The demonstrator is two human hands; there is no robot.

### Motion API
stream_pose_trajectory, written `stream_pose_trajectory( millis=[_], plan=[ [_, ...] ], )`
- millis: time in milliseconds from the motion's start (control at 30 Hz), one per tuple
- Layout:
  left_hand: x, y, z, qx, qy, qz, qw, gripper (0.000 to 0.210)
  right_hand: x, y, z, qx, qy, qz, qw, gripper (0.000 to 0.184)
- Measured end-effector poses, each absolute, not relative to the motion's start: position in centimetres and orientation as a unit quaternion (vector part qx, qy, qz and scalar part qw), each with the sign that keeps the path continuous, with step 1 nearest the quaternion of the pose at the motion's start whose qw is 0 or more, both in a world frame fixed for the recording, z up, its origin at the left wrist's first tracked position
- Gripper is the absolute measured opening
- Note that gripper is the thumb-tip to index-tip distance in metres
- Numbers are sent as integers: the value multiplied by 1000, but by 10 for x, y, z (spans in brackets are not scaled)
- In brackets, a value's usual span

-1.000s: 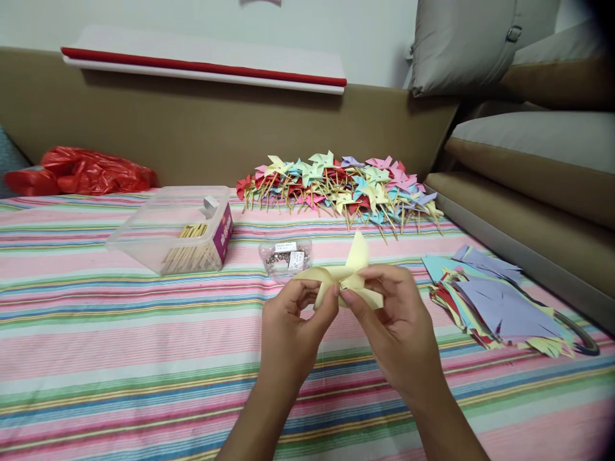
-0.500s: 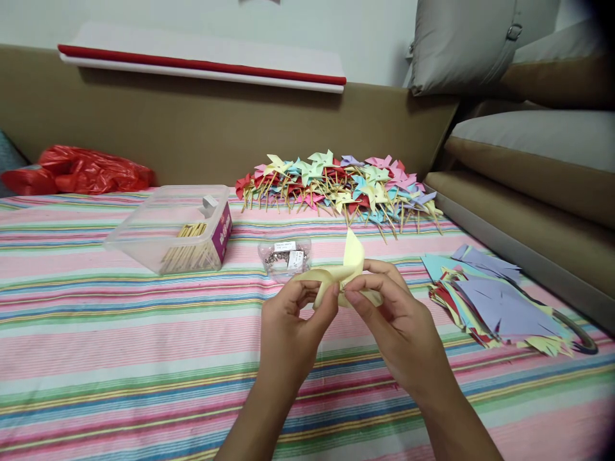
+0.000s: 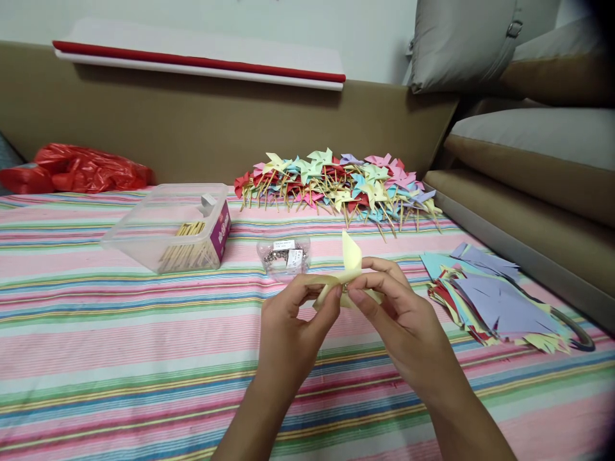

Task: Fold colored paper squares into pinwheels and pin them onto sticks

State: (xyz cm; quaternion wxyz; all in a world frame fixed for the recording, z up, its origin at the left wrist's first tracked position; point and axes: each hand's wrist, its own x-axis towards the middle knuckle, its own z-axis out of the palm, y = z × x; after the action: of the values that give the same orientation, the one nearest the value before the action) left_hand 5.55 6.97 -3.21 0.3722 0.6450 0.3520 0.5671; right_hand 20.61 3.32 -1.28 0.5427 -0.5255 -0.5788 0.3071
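Note:
A pale yellow paper pinwheel (image 3: 352,253) is held between my two hands, one blade sticking up and the others curled toward its middle. My left hand (image 3: 298,318) is closed, pinching the folded paper on the left side. From the right, the thumb and fingers of my right hand (image 3: 398,315) close at the centre of the pinwheel. Something small and metallic shows at my fingertips there; its exact kind is too small to make out. Just beyond my left hand sits a clear plastic container (image 3: 284,256) of small dark metal pieces with white labels.
A clear plastic box (image 3: 139,240) of wooden sticks stands at left. Finished pinwheels (image 3: 336,182) pile up at the back. Cut paper sheets (image 3: 504,304) lie right, partly over dark-handled scissors (image 3: 579,336). A red plastic bag (image 3: 91,169) and grey cushions (image 3: 533,141) flank the striped cloth (image 3: 144,346).
The left part of the paper has flattened down under my left fingers, and the upright blade has shifted slightly. Both hands stay in nearly the same place.

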Motion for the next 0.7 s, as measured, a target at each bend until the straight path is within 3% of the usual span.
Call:
stream_pose_trajectory(
  millis=[267, 500, 700],
  plan=[
    [54, 70, -28, 674, 346, 561, 333, 7, 199, 34, -14, -479, -528, 365, 599, 4],
    [54, 69, -28, 677, 346, 557, 334, 7, 196, 35, -16, -417, -441, 458, 649, 40],
    [52, 69, -28, 684, 337, 552, 337, 7, 204, 34, -18, -441, -510, 457, 581, 17]
  ],
)
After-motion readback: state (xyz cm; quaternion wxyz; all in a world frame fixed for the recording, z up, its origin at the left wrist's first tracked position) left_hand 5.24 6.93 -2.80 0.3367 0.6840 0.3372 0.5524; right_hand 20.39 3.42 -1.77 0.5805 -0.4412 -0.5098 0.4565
